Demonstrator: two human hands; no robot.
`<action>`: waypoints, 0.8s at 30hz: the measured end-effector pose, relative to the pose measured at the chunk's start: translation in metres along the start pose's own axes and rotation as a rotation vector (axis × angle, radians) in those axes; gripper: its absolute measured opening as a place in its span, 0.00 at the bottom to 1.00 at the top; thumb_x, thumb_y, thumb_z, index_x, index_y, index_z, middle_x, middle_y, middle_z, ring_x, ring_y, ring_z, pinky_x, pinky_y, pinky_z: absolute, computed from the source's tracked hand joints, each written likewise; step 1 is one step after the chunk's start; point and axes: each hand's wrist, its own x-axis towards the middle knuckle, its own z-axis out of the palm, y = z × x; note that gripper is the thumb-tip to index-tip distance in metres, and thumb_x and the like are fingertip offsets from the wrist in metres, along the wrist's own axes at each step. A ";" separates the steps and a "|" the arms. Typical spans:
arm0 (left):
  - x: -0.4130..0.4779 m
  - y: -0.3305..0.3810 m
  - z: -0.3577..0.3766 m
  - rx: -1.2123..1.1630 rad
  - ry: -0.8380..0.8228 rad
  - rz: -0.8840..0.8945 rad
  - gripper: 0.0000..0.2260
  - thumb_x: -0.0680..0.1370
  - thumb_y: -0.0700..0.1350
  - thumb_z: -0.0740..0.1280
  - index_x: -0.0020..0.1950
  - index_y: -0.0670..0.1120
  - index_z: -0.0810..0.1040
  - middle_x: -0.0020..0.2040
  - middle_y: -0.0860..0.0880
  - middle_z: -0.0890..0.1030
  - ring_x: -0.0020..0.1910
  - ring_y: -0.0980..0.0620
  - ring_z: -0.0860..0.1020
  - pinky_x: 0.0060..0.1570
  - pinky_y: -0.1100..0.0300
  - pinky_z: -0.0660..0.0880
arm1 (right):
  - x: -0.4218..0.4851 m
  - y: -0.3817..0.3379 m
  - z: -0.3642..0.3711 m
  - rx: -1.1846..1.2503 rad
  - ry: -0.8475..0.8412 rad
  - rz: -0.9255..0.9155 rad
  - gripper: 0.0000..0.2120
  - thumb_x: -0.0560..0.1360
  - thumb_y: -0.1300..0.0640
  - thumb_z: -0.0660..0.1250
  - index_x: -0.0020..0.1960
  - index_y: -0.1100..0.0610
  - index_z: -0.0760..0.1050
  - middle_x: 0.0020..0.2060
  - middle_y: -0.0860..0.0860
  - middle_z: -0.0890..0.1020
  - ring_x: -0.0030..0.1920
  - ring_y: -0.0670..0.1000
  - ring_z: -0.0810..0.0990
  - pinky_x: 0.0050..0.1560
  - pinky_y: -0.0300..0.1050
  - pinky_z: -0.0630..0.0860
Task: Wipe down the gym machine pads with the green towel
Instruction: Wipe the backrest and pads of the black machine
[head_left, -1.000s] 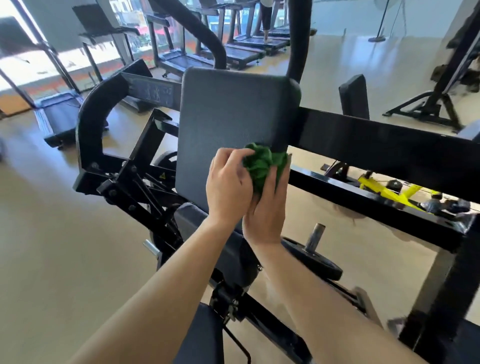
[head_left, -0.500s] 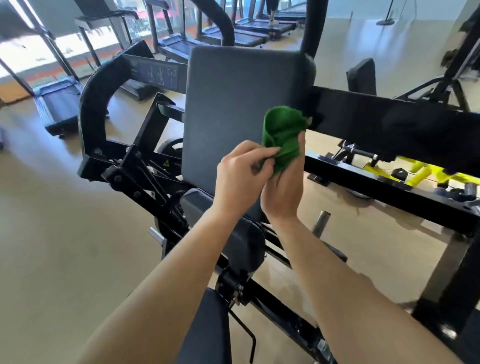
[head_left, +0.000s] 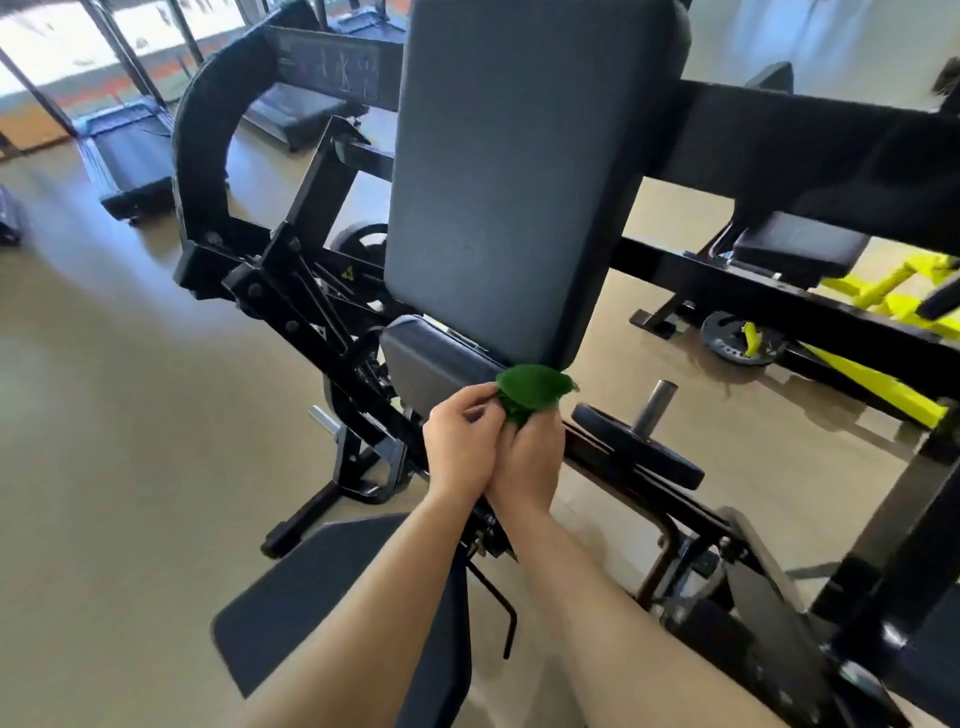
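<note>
A tall dark back pad (head_left: 511, 171) stands upright on the black machine, with a smaller dark pad (head_left: 431, 361) below it and a flat seat pad (head_left: 322, 597) near me. The bunched green towel (head_left: 532, 391) sits at the back pad's bottom edge. My left hand (head_left: 462, 447) pinches the towel's left side. My right hand (head_left: 527, 467) grips it from underneath. Both hands touch each other just below the pad.
A weight plate on a steel peg (head_left: 644, 447) lies right of my hands. The black frame beam (head_left: 810, 140) crosses behind the pad. Yellow equipment (head_left: 883, 306) stands at the right, treadmills (head_left: 130, 156) at the far left. Tan floor (head_left: 130, 441) spreads to the left.
Both hands with the towel have moved down the back pad, from its upper right side to its bottom edge. The view has come closer to the machine.
</note>
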 end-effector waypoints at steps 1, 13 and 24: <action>-0.004 -0.007 -0.005 -0.020 0.000 -0.064 0.10 0.76 0.40 0.68 0.51 0.49 0.87 0.43 0.54 0.87 0.45 0.56 0.85 0.53 0.55 0.81 | -0.007 -0.003 0.000 0.020 -0.005 -0.017 0.22 0.76 0.49 0.55 0.67 0.53 0.74 0.68 0.54 0.77 0.69 0.59 0.73 0.70 0.59 0.70; 0.055 -0.032 -0.060 -0.686 0.198 -0.437 0.11 0.79 0.45 0.70 0.61 0.50 0.76 0.59 0.41 0.82 0.56 0.41 0.83 0.55 0.40 0.82 | -0.016 -0.026 -0.013 -0.048 -0.226 -0.467 0.26 0.74 0.55 0.65 0.72 0.55 0.74 0.65 0.50 0.77 0.65 0.50 0.73 0.67 0.47 0.72; 0.165 -0.043 -0.035 0.183 0.195 0.026 0.11 0.80 0.49 0.62 0.49 0.43 0.77 0.47 0.47 0.78 0.53 0.41 0.78 0.46 0.58 0.65 | 0.022 -0.011 0.010 -0.077 0.018 -0.620 0.10 0.72 0.63 0.63 0.48 0.59 0.83 0.46 0.51 0.80 0.48 0.53 0.78 0.50 0.48 0.76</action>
